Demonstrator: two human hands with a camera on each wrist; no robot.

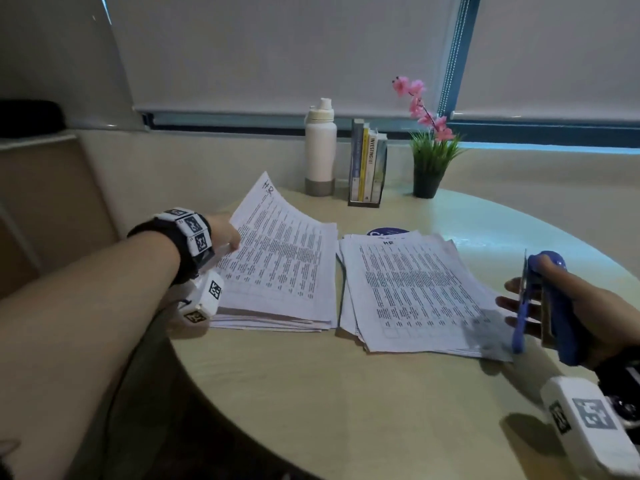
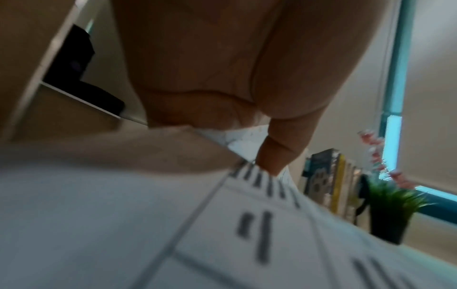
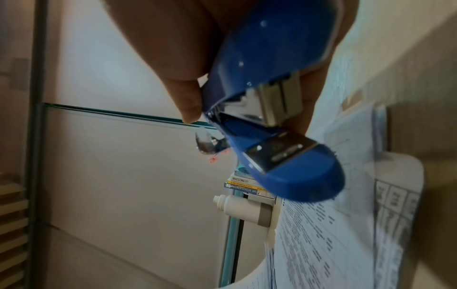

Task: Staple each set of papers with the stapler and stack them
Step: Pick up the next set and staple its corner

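Two piles of printed sheets marked "HR" lie side by side on the round table [image 1: 346, 403]. My left hand [image 1: 232, 238] pinches the top set of the left pile [image 1: 277, 271] at its left edge and lifts it, so its far corner curls up. In the left wrist view the thumb [image 2: 273, 156] presses on that sheet [image 2: 222, 234]. The right pile [image 1: 415, 289] lies flat and slightly fanned. My right hand [image 1: 530, 294] grips a blue stapler [image 1: 557, 306] in the air over the right pile's right edge. The stapler [image 3: 272, 93] has its mouth open with nothing in it, above the papers [image 3: 346, 244].
At the table's far side stand a white bottle [image 1: 320, 147], a small rack of books [image 1: 367, 164] and a potted plant with pink flowers [image 1: 429, 168]. A blue round sticker [image 1: 388, 232] shows behind the right pile. Shelving lies to the left.
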